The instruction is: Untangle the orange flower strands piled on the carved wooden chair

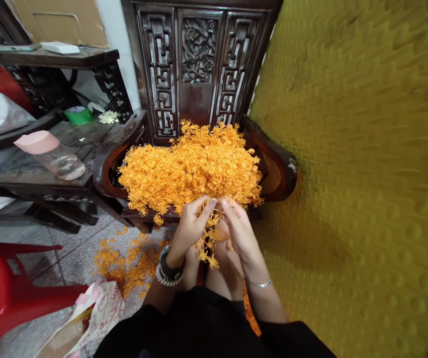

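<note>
In front of my lap, my left hand (192,226) and my right hand (240,229) meet with thumbs and fingers pinched together. Between them hangs a dangling cluster of orange spidery pieces (208,243), perhaps plastic, its lower end loose below the fingers. The exact spot gripped is partly hidden by my fingertips. Just beyond the hands, a large heap of similar orange pieces (195,166) covers the seat of a dark carved wooden chair (199,102).
Orange bits (135,258) litter the floor at left. A bottle with a pink lid (57,154) and green tape (78,115) rest on the side table (87,134). A red plastic stool (1,293) and printed bag (98,313) stand lower left. A yellow textured surface (366,149) rises at right.
</note>
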The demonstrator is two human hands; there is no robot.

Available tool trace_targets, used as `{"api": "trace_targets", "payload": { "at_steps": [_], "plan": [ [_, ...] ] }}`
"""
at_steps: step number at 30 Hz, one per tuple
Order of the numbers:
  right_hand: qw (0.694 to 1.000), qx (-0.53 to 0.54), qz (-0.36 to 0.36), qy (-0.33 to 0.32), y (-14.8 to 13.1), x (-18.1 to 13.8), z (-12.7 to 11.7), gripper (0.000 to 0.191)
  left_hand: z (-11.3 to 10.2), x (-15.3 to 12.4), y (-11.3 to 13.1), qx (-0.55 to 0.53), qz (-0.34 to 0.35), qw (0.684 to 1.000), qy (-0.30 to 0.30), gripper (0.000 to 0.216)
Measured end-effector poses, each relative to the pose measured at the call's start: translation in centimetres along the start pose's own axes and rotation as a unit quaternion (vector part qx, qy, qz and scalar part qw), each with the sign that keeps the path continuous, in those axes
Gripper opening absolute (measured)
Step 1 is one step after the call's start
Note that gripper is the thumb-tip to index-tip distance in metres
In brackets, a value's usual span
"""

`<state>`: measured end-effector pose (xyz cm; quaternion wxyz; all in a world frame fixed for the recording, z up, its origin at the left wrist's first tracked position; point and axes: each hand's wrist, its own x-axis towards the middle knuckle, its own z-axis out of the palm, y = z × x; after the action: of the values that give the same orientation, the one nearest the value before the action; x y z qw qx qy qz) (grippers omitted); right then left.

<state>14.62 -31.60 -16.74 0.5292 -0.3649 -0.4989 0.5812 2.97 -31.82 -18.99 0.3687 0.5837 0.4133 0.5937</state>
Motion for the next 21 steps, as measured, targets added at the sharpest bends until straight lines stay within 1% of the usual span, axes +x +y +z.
{"api": "trace_targets", "payload": {
  "at_steps": [3,5,7,8,9,10,11,12,13,14,16,17,18,20,21],
  "plan": [
    [0.995,0.047,0.028,-0.085,0.6,-0.4,0.8,0.034,-0.2,0.5,-0.5,0.004,0.0,0.997,0.083,0.042],
    [0.991,0.074,0.012,-0.109,1.2,-1.2,1.4,0.035,-1.3,1.4,-1.1,-0.03,-0.01,0.987,0.155,0.043],
    [0.994,0.065,-0.029,-0.086,1.7,-2.3,1.5,0.036,-3.5,2.8,-1.6,-0.098,-0.013,0.96,0.262,0.043],
    [0.995,0.055,-0.046,-0.067,1.9,-2.9,1.3,0.037,-5.0,3.4,-1.8,-0.131,-0.007,0.937,0.325,0.043],
    [0.996,0.049,-0.055,-0.053,2.1,-3.3,1.0,0.037,-6.5,4.0,-1.9,-0.146,0.004,0.92,0.364,0.043],
    [0.996,0.048,-0.058,-0.044,2.2,-3.6,0.7,0.037,-7.9,4.3,-1.9,-0.139,0.011,0.917,0.374,0.043],
    [0.996,0.053,-0.057,-0.041,2.1,-3.7,0.3,0.036,-9.0,4.4,-1.8,-0.119,0.012,0.927,0.356,0.041],
    [0.996,0.065,-0.053,-0.041,2.0,-3.6,0.0,0.037,-9.7,4.2,-1.7,-0.1,0.013,0.94,0.326,0.039],
    [0.995,0.08,-0.049,-0.042,1.8,-3.3,-0.2,0.038,-9.9,3.8,-1.5,-0.086,0.018,0.952,0.294,0.037],
    [0.994,0.095,-0.048,-0.04,1.5,-2.9,-0.4,0.039,-9.5,3.1,-1.2,-0.082,0.028,0.96,0.267,0.035],
    [0.992,0.108,-0.05,-0.034,0.8,-2.0,-0.4,0.039,-7.8,1.6,-0.8,-0.098,0.05,0.968,0.225,0.028],
    [0.992,0.108,-0.051,-0.035,0.5,-1.5,-0.2,0.039,-6.6,0.8,-0.7,-0.104,0.051,0.973,0.201,0.025],
    [0.992,0.105,-0.051,-0.04,0.2,-1.2,-0.1,0.038,-5.4,0.1,-0.6,-0.098,0.038,0.981,0.164,0.024],
    [0.993,0.092,-0.044,-0.059,-0.4,-0.7,0.3,0.039,-3.4,-0.8,-0.6,-0.053,0.014,0.995,0.087,0.027],
    [0.993,0.085,-0.037,-0.071,-0.7,-0.6,0.4,0.04,-2.8,-1.0,-0.7,-0.025,0.02,0.998,0.055,0.029]
  ]
}}
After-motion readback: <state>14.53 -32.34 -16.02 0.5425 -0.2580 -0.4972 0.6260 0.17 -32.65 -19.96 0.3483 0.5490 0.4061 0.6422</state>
